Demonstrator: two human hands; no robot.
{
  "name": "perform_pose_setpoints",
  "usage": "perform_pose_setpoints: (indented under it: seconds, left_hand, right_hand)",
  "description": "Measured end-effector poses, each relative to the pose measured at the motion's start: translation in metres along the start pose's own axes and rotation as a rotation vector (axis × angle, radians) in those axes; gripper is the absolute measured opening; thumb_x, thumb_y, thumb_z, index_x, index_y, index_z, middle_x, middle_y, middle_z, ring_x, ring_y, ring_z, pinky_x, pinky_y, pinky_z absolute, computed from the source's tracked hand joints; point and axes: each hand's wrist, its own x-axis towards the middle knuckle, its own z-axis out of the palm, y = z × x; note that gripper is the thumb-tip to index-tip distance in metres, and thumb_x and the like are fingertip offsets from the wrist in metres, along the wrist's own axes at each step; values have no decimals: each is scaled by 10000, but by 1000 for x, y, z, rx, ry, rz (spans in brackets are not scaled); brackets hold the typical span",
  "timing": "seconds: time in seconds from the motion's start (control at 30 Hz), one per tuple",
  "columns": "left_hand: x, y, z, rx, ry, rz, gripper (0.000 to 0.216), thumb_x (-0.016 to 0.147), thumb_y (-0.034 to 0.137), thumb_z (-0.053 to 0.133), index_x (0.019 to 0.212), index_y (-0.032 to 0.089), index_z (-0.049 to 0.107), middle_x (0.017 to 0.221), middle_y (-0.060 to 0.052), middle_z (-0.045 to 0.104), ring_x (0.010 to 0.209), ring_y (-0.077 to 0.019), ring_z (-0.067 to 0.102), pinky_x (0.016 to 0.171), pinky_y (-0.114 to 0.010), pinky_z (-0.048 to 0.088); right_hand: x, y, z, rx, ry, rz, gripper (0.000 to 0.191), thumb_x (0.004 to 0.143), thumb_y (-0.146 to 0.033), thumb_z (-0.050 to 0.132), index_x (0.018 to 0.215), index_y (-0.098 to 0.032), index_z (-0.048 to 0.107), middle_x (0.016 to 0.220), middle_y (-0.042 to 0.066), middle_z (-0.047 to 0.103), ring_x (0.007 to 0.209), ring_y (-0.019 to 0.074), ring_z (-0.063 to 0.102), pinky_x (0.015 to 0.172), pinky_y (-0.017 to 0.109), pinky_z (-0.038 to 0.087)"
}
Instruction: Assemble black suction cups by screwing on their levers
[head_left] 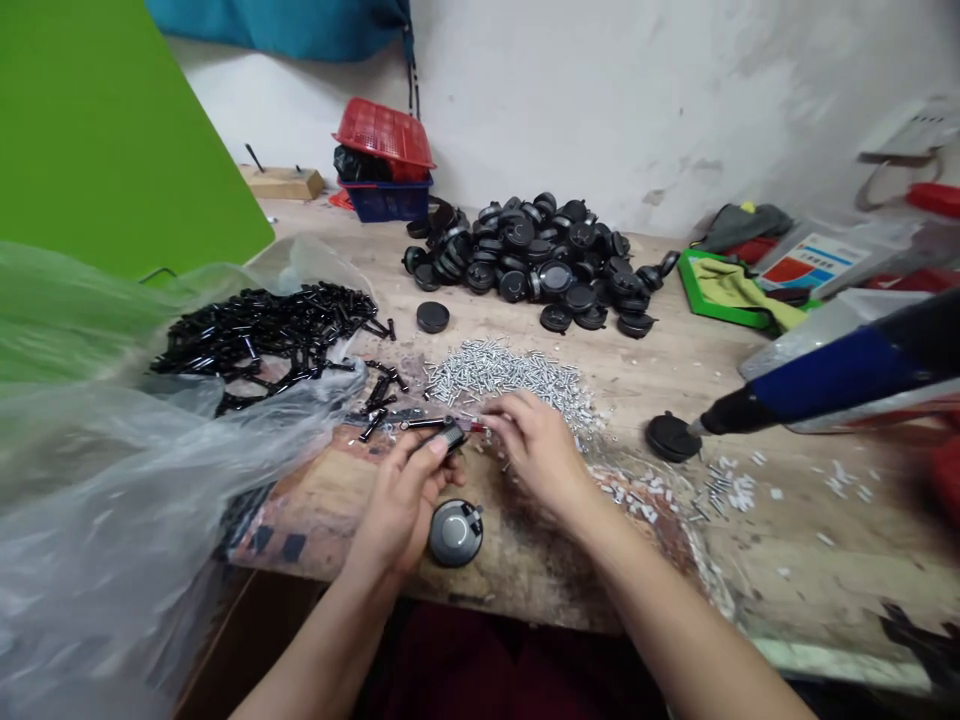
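Observation:
My left hand (409, 490) is closed around a small black part (450, 437) with a ridged grey end, held just above the work board. Beside that part lie a dark rod (421, 424) and a small red piece (474, 427). The fingertips of my right hand (536, 450) are pinched together near the red piece, at the edge of a heap of small metal pins (495, 372); what they hold is too small to make out. A round grey-and-black disc-shaped part (455, 535) lies on the board between my wrists.
Black tubular parts (262, 330) fill a clear plastic bag (292, 430) on the left. Round black parts (525, 250) are piled at the back. A blue-and-black power tool (840, 380) reaches in from the right, its tip by a round black part (673, 437). White bits (739, 490) lie scattered nearby.

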Motion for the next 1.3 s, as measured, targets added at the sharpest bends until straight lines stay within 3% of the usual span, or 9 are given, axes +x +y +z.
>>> perform_pose_setpoints:
  seconds: [0.03, 0.17, 0.3, 0.43, 0.53, 0.63, 0.7, 0.87, 1.3]
  left_hand:
    - [4, 2, -2, -31, 16, -5, 210, 763, 271, 668, 916, 155, 582, 863, -10, 625, 670, -108, 566, 581, -237, 474]
    - [11, 3, -8, -32, 21, -21, 251, 737, 255, 697, 943, 152, 595, 881, -16, 635, 685, -108, 562, 598, -239, 466]
    - [10, 0, -12, -37, 1, -43, 253, 741, 241, 694, 962, 153, 607, 912, -30, 632, 718, -115, 558, 613, -240, 473]
    - [6, 1, -12, -47, -1, -73, 224, 770, 234, 675, 967, 153, 607, 941, -34, 613, 740, -112, 551, 641, -239, 481]
    - [-2, 4, -5, -72, -68, -114, 245, 779, 233, 664, 1007, 164, 608, 990, -49, 610, 757, -116, 549, 661, -247, 483]
    - [-11, 4, 5, -72, -154, -146, 307, 774, 249, 664, 1068, 181, 611, 1036, -64, 611, 740, -117, 552, 662, -254, 481]
    - [-15, 3, 11, -37, -175, -149, 333, 765, 264, 672, 1084, 188, 616, 1037, -65, 616, 723, -115, 559, 665, -254, 479]
    - [-23, -2, 24, 68, -146, -109, 362, 719, 274, 715, 1064, 202, 629, 1063, -62, 629, 772, -131, 578, 685, -261, 500]
    - [-41, -4, 37, 188, -163, -21, 493, 742, 263, 720, 1207, 244, 558, 1182, -63, 627, 1059, -216, 592, 821, -318, 535]
  right_hand:
    - [15, 5, 8, -127, -55, -10, 183, 905, -180, 455, 942, -222, 629, 958, 58, 608, 946, 198, 539, 791, 319, 425]
    - [60, 22, 40, -220, -116, 22, 119, 839, -152, 512, 810, -190, 621, 927, 84, 579, 929, 229, 493, 756, 329, 397]
    - [72, 22, 53, -247, -144, 13, 180, 846, -96, 457, 753, -182, 585, 937, 112, 588, 933, 248, 488, 794, 369, 390]
    - [53, 9, 38, -205, -107, -31, 202, 883, -88, 416, 907, -186, 591, 968, 94, 604, 943, 223, 509, 824, 362, 407]
    - [22, -4, 18, 81, 61, -86, 276, 915, -85, 397, 1065, -213, 591, 1017, 49, 623, 953, 159, 561, 834, 307, 444]
    - [-9, -14, 1, 475, 268, -40, 220, 895, -124, 510, 946, -258, 677, 905, 5, 667, 872, 144, 615, 785, 302, 481]
    - [-24, -18, -8, 614, 320, 13, 168, 845, -137, 603, 869, -267, 707, 873, -2, 678, 861, 154, 628, 792, 316, 490]
    - [-35, -16, -22, 703, 306, 45, 141, 765, -135, 700, 783, -273, 722, 917, 0, 651, 917, 164, 613, 853, 342, 482]
    - [-48, -14, -43, 745, 258, 34, 166, 715, -85, 729, 700, -248, 695, 822, -21, 631, 827, 133, 611, 802, 304, 475]
